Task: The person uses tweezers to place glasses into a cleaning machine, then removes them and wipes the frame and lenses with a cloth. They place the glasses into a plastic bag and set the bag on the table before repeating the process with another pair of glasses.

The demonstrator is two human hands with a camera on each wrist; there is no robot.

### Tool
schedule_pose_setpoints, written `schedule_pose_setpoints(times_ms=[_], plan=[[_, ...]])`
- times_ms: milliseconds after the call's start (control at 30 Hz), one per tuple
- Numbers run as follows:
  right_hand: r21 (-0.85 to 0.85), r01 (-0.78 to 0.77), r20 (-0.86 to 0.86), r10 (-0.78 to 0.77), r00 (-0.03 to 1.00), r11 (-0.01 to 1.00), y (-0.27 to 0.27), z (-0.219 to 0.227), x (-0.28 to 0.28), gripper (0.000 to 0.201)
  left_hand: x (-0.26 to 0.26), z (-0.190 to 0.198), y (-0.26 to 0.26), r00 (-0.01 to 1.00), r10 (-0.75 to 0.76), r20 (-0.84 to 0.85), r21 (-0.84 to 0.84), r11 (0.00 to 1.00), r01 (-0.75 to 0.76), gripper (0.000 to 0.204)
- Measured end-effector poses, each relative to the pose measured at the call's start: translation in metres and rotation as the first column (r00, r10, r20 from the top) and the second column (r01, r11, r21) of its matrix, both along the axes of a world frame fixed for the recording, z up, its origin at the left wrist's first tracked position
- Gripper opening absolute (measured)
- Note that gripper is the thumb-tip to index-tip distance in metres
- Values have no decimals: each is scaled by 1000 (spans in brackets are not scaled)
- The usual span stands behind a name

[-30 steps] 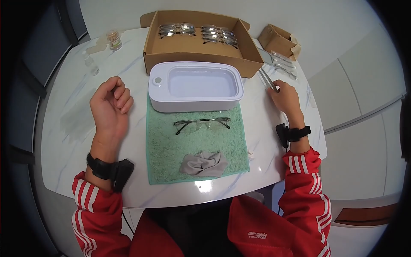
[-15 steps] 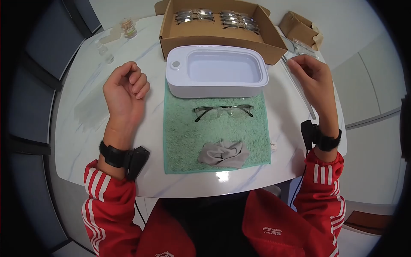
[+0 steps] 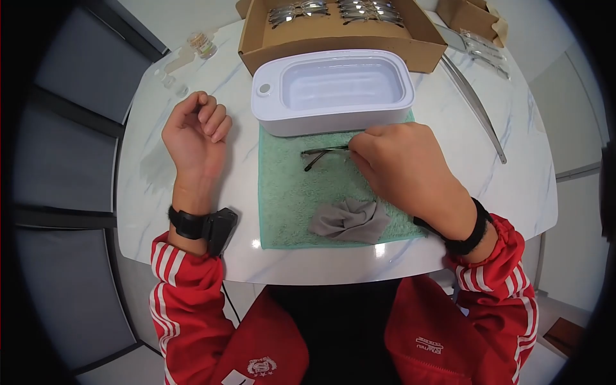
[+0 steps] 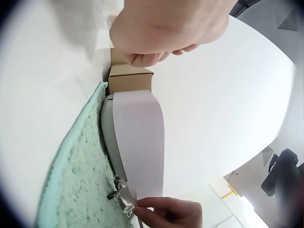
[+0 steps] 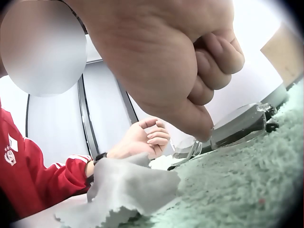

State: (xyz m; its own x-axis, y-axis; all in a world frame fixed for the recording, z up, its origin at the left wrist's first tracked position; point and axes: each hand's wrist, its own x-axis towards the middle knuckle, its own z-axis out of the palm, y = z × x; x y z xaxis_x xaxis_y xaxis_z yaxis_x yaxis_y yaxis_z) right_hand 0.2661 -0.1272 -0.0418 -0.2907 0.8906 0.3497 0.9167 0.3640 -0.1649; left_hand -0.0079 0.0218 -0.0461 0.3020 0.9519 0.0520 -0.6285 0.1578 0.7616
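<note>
My right hand (image 3: 410,160) reaches over the green towel (image 3: 282,212) and pinches the middle of a pair of glasses (image 3: 324,151) between thumb and forefinger. In the right wrist view the glasses (image 5: 242,126) sit low at the towel's surface, lenses on either side of the fingertips. The hand covers much of them in the head view. My left hand (image 3: 197,131) rests palm up at the left, its fingers loosely curled and holding nothing. Right behind the glasses stands a white ultrasonic cleaner (image 3: 333,122) with liquid in its basin. A crumpled grey cloth (image 3: 350,221) lies nearer the front.
Behind the cleaner is a cardboard box (image 3: 359,48) with several pairs of glasses inside. Long metal tweezers (image 3: 476,109) lie on the table at the right, near clear-bagged items (image 3: 486,54) and a smaller carton (image 3: 471,19). A jar (image 3: 202,45) and a small clear bottle (image 3: 171,82) stand back left.
My right hand has let go of the tweezers, leaving them on the table, and moved left onto the glasses. The left hand keeps its pose. The head view has shifted.
</note>
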Motion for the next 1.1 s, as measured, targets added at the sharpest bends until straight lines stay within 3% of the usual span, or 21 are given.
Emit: schedule_pose_setpoints(times_ms=[100, 167, 200, 233, 267, 300, 333, 400, 433, 500, 567, 700, 933, 1100], plan=[[36, -24, -51, 25, 998, 999, 4, -2, 3, 6, 2, 3, 0, 1000, -4, 12, 0, 1000, 4, 15], [75, -116, -273, 132, 953, 990, 8, -2, 5, 6, 2, 4, -1, 1000, -13, 21, 3, 1000, 13, 14], [84, -115, -281, 134, 950, 990, 8, 6, 7, 6, 3, 5, -2, 999, -23, 26, 9, 1000, 23, 14], [-170, -133, -486, 34, 873, 976, 8, 19, 9, 8, 3, 7, -2, 999, -36, 30, 17, 999, 36, 14], [-396, -200, -637, -112, 762, 896, 8, 28, 11, 9, 4, 8, -4, 999, -42, 21, 32, 999, 41, 14], [-481, -289, -772, -244, 587, 828, 8, 30, 12, 14, 4, 9, -7, 1000, -27, -10, 55, 998, 28, 15], [-464, -285, -779, -232, 583, 839, 8, 35, 13, 14, 5, 11, -10, 999, -11, -38, 82, 997, 14, 16], [-476, -397, -863, -330, 381, 785, 7, 43, 15, 19, 6, 16, -21, 997, -9, -79, 139, 990, 20, 17], [-468, -392, -868, -326, 376, 792, 7, 45, 16, 19, 7, 19, -28, 984, -47, -172, 254, 963, 90, 18], [-492, -510, -867, -447, 219, 706, 12, 48, 20, 19, 14, 22, -37, 914, -67, -400, 333, 918, 214, 17], [-525, -489, -847, -481, 226, 696, 19, 53, 17, 19, 31, 24, -45, 809, -55, -585, 328, 897, 298, 20], [-487, -500, -872, -427, 239, 716, 21, 44, 15, 18, 48, 34, -67, 743, -229, -629, 206, 872, 444, 21], [-556, -504, -831, -456, 317, 661, 21, 44, 17, 17, 50, 28, -67, 736, -244, -631, 146, 895, 422, 17], [-511, -567, -856, -442, 268, 646, 21, 42, 19, 16, 48, 28, -68, 758, -279, -589, 122, 897, 425, 12]])
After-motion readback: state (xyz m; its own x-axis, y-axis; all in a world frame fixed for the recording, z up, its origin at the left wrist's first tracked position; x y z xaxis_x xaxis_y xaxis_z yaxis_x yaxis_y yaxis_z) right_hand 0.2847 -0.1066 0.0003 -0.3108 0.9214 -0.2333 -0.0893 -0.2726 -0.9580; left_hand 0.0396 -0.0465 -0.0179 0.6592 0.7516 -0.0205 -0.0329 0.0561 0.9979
